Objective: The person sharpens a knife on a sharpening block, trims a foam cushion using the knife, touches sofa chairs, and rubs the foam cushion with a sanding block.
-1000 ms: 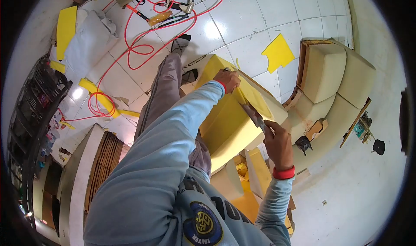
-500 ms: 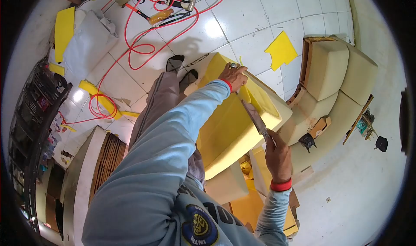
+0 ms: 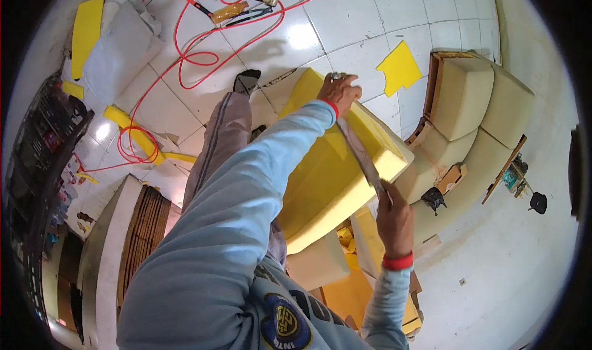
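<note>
My right hand [image 3: 395,224] is wrapped around the handle of a long knife [image 3: 357,151]. The blade lies along the top of a yellow foam-covered sofa piece [image 3: 327,187], its tip close to my left wrist. At the far edge of that piece, my left hand [image 3: 339,92] has its fingers bent over the yellow foam, and what lies under the palm is hidden. A ring shows on one finger.
A cream sofa [image 3: 464,97] curves along the right. A yellow foam offcut [image 3: 401,68] lies on the tiles. A red hose [image 3: 203,59] loops over the floor near several tools [image 3: 237,11]. A wooden slatted frame [image 3: 146,233] stands at lower left.
My left hand has shifted slightly right and up along the foam edge, and the raised foam flap beside it no longer shows. The knife now lies flatter along the surface. My view has shifted slightly.
</note>
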The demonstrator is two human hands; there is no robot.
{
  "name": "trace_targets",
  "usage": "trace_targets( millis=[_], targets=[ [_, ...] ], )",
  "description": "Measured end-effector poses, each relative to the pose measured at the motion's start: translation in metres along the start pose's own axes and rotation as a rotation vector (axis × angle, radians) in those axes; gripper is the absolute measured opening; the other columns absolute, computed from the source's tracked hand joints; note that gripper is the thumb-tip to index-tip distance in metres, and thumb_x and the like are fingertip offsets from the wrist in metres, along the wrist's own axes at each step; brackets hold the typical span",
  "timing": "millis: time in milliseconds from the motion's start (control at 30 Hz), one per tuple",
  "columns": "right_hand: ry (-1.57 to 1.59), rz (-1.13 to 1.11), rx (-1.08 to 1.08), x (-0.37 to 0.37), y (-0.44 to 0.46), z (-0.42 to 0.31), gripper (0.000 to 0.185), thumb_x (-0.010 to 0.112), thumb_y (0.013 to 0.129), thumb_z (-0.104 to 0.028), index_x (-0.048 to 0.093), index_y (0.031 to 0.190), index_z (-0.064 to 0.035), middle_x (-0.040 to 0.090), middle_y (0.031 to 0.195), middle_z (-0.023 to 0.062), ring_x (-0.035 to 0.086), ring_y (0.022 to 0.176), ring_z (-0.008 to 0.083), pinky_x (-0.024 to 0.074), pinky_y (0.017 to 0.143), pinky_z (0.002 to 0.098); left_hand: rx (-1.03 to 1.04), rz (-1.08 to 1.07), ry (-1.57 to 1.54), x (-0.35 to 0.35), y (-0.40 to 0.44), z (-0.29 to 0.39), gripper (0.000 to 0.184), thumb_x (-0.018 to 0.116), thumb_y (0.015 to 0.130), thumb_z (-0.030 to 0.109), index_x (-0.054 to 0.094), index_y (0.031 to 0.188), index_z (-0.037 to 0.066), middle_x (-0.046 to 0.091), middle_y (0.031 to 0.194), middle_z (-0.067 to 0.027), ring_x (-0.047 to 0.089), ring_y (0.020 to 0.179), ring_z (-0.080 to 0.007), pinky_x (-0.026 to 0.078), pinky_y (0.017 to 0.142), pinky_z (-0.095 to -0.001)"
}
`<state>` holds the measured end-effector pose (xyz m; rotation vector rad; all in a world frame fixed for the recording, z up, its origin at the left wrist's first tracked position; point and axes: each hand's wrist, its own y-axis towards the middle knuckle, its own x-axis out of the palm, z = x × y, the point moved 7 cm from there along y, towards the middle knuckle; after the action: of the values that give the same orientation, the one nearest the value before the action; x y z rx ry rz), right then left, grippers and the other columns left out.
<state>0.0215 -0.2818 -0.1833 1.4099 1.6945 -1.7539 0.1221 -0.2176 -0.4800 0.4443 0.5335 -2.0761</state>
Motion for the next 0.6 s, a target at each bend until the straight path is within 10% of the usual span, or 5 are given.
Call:
trace_targets(
  millis=[167, 467, 600],
  targets=[
    [0.016, 0.079, 0.105, 0.013, 0.026, 0.003, 0.023, 0.055, 0.095, -0.012, 0.066, 0.114, -0.0059, 0.067, 0.077, 0.0219, 0.069, 0.07, 0.0306, 0.0522, 0.062, 0.0411, 0.01, -0.149, -0.106, -0.001, -0.017, -0.007, 0.044, 0.052, 0.084, 0.005, 0.054, 0.127, 0.015, 0.058, 0.13, -0.0054, 0.057, 0.115, -0.0289, 0.044, 0.098, -0.0455],
    [0.089, 0.202, 0.127, -0.022, 0.016, 0.001, 0.026, 0.052, 0.098, -0.014, 0.063, 0.121, -0.0066, 0.065, 0.071, 0.0162, 0.065, 0.062, 0.019, 0.0493, 0.056, 0.0349, -0.157, -0.16, -0.439, 0.067, -0.124, 0.006, 0.06, 0.046, 0.084, 0.003, 0.042, 0.143, 0.014, 0.05, 0.142, -0.0132, 0.05, 0.126, -0.0347, 0.037, 0.109, -0.0432],
    [0.004, 0.076, 0.003, 0.001, 0.035, 0.008, 0.022, 0.056, 0.096, -0.016, 0.068, 0.112, -0.0066, 0.064, 0.07, 0.0193, 0.064, 0.059, 0.0271, 0.0487, 0.055, 0.036, -0.384, -0.302, -0.51, 0.058, -0.125, 0.004, 0.051, 0.046, 0.089, 0.008, 0.046, 0.14, 0.011, 0.054, 0.135, -0.0188, 0.054, 0.121, -0.0357, 0.04, 0.106, -0.041]
  ],
)
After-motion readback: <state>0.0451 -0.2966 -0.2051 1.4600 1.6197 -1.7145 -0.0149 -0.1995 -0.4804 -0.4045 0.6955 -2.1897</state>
